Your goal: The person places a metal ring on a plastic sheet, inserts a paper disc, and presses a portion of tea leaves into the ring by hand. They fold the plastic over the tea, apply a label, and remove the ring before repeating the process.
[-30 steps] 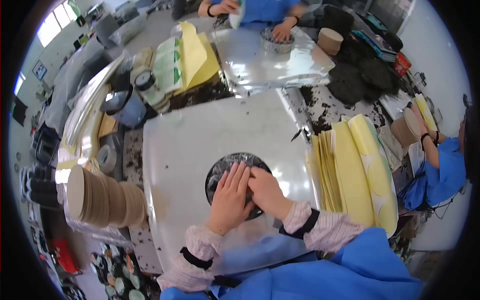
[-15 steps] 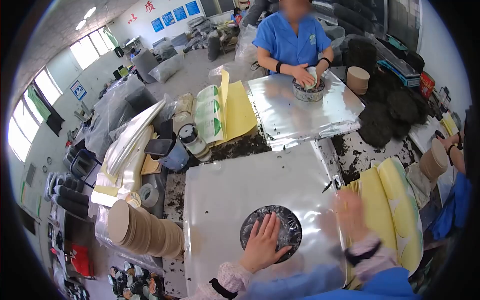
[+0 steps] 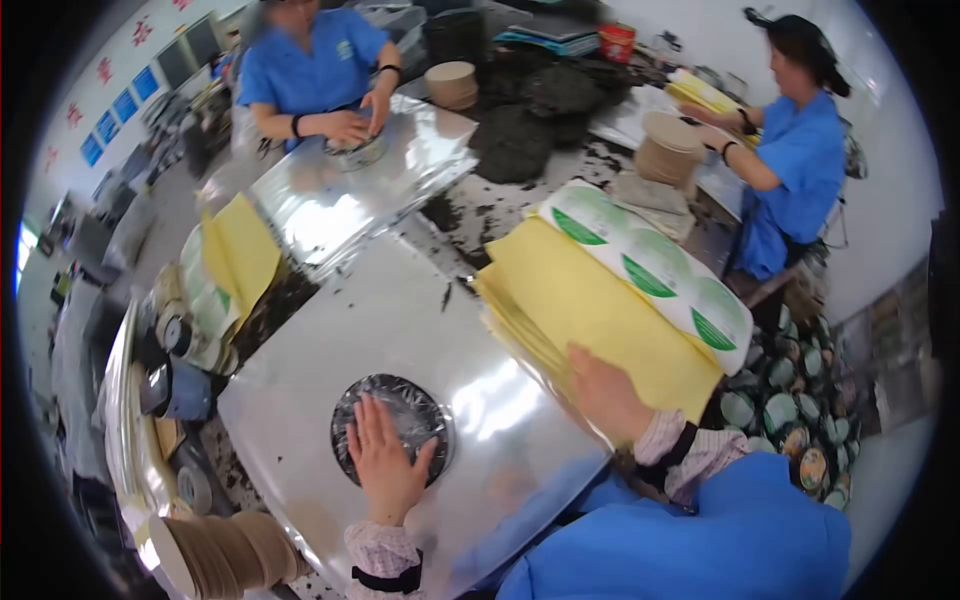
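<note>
A round black disc [image 3: 410, 412], glossy and crinkled on top, lies flat; layered yellow sheets [image 3: 608, 318] lie to its right

We see fairly bright, cool light, with a window [image 3: 27, 240] glowing at the far left. Glare burns white patches into the near silvery sheet [image 3: 300, 340] and the far silvery sheet [image 3: 400, 140]. We find the right hand [image 3: 608, 395] slightly blurred, straight lines bowed towards the edges, and corners black.

A workshop, shown by matching blue uniforms [image 3: 800, 150] and stacked discs [image 3: 225, 555].
</note>
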Motion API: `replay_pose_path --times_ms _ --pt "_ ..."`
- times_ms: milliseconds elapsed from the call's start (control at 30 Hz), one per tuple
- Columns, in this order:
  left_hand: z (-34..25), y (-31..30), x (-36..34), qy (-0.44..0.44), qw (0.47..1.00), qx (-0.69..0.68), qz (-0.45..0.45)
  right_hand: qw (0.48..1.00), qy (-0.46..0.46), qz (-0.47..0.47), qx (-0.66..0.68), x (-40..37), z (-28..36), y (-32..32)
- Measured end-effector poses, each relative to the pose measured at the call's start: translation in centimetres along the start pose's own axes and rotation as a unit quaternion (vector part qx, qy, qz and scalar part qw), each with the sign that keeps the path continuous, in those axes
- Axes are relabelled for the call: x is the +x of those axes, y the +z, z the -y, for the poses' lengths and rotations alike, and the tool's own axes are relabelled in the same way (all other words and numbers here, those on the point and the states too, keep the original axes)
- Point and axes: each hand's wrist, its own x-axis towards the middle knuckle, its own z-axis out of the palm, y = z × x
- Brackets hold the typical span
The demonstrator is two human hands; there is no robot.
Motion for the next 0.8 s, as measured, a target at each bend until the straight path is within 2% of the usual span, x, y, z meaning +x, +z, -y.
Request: replay_pose_path --times_ms 67,133,167,233,333,433,467,567,600,700,733,800 --pt "0.0 0.4 -0.1 0.003 1.0 0.009 -0.006 0.983 -0.006 -0.179 0.029 -1.7 -9.2 0.2" --pt "0.0 0.3 -0.1 0.003 1.0 0.008 -0.009 0.949 -0.004 -0.263 -0.175 -4.9 -16.2 -3.4" --pt "-0.1 0.4 -0.2 -0.002 1.0 0.005 -0.009 0.927 0.007 -0.264 -0.265 -7.0 -19.4 -4.9" --pt "0.2 0.3 -0.1 0.003 1.0 0.013 -0.011 0.927 0.009 -0.283 -0.247 -9.9 -21.3 -5.3" --pt "-0.1 1.0 -0.5 0.003 1.0 0.013 -0.012 0.918 -0.003 -0.323 -0.23 -9.1 -22.4 -3.8" --pt "-0.2 0.4 -0.1 0.006 1.0 0.011 -0.017 0.934 0.049 -0.349 -0.06 -8.8 -22.4 -4.1" --pt "-0.1 0.4 -0.2 0.005 1.0 0.015 -0.014 0.93 0.146 -0.332 0.058 -8.9 -22.0 -4.9" --pt "0.1 0.8 0.2 0.012 0.999 0.015 -0.026 0.947 0.028 -0.289 -0.137 -7.8 -22.3 -6.1" --pt "0.2 0.9 -0.1 0.014 0.999 0.016 -0.027 0.932 -0.02 -0.31 -0.186 -7.5 -21.9 -6.0" --pt "0.0 0.5 -0.3 0.007 1.0 0.008 -0.024 0.934 -0.009 -0.311 -0.174 -7.7 -22.4 -6.3" --pt "0.1 0.5 -0.3 0.005 1.0 0.006 -0.024 0.942 0.094 -0.301 -0.112 -7.5 -23.1 -6.4" --pt "0.1 0.6 -0.3 0.002 1.0 0.001 -0.023 0.941 0.159 -0.297 0.024 -6.4 -24.8 -8.3"
